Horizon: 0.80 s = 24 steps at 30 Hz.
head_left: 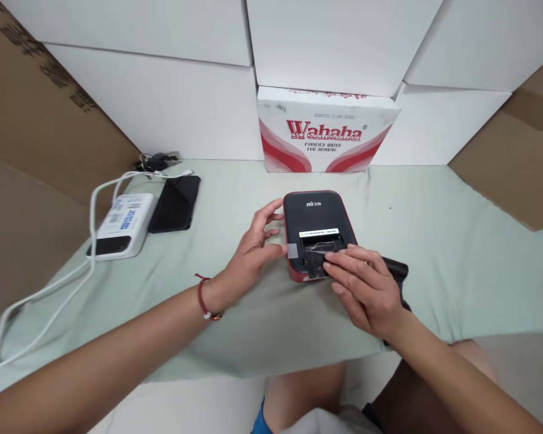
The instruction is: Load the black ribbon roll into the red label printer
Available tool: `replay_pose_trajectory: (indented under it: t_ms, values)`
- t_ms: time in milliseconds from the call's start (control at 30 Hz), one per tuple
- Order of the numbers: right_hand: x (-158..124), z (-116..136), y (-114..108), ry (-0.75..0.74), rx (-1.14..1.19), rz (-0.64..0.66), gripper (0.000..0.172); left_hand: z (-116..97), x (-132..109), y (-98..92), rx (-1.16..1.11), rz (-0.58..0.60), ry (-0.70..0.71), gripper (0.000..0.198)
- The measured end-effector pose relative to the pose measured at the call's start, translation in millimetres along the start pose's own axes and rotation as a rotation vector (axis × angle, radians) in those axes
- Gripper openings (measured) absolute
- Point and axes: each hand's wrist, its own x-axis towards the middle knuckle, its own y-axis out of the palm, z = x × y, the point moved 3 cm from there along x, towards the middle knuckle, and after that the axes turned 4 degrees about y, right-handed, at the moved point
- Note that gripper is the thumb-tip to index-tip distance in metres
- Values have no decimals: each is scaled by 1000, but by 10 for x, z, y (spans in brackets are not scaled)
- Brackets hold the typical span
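A black-topped printer point(315, 220) with a red body lies on the green cloth in front of me. A white warning strip point(319, 232) sits above its slot, and wrinkled clear tape point(317, 262) lies over the lower front. My left hand point(256, 247) is beside the printer's left edge, fingers apart, its thumb tip at a small grey tab point(292, 251). My right hand point(366, 286) lies with its fingers stretched flat over the printer's lower right part, fingertips on the tape. Behind that hand is a black object point(397, 269), mostly hidden.
At the left are a white power bank point(125, 220), a black phone point(176, 202), a white cable point(92, 226) and keys point(156, 161). A Wahaha water carton point(326, 135) stands at the back against white boxes point(163, 102). Brown cardboard point(520, 138) flanks the cloth point(457, 259).
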Motion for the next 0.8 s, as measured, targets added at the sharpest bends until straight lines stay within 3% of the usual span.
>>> replay_pose_trajectory:
  t_ms: [200,400,567,700,800]
  values:
    - [-59,-8,-39,31,54,-5,45,68,-6,159,-189,-96,-34,94]
    - [-91,-30,-47,36,93,28,49,136,35,288,-268,-110,-23,105]
    - [-102,-28,-25,67,101,19,49,203,30,343,-276,-71,-8,99]
    - [2,-21,-96,121,148,9,31,266,41,367,-252,-54,44,90]
    - [223,-99,-203,260,230,62,23,310,55,380,-217,-54,87,87]
